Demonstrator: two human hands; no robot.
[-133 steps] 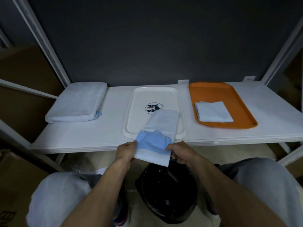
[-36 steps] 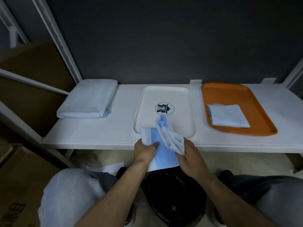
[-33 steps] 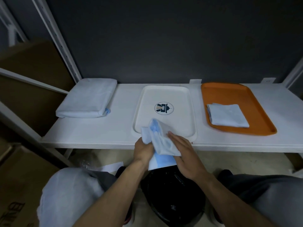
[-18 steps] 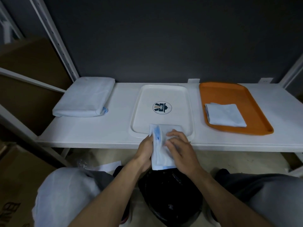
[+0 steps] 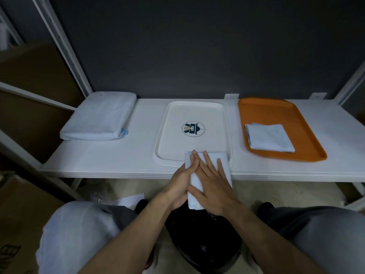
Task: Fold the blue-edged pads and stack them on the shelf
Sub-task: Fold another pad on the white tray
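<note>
A white logo tray point(image 5: 173, 141) sits centre, an orange tray point(image 5: 266, 111) at its 3 o'clock, a black bin point(image 5: 199, 246) at 6 o'clock.

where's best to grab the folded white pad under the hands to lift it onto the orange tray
Take the near end of the folded white pad, which overhangs the front edge of the white shelf, from the person's side: thumb on top, fingers below. There is open space under it; the far end lies flat on the white plastic tray. Pinching all layers probably keeps it folded.
</note>
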